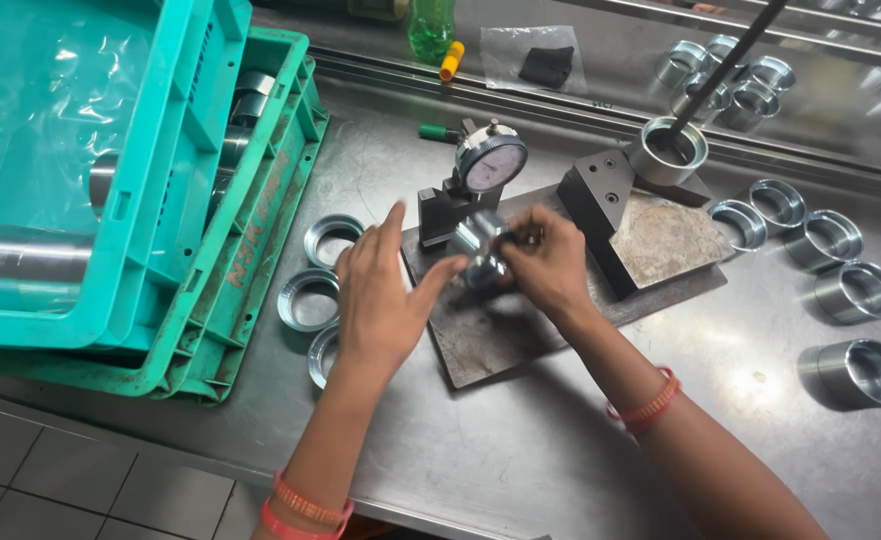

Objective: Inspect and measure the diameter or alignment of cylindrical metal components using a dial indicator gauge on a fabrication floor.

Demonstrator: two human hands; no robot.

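Head view: both hands meet over a dark steel plate (521,335) lying on the metal tabletop (521,450). The right hand (553,262) has its grip closed around a shiny metal ring (483,252), fingers curled over it. The left hand (381,300) is mostly open, thumb touching the ring's near side, fingers spread upward. Just beyond the grip stands a dial gauge (491,162) on its dark block. Left of the left hand lie three finished rings (311,298), and past them stacked green crates (161,200). Right of the right hand, well apart, more rings (858,292) rest on the tabletop.
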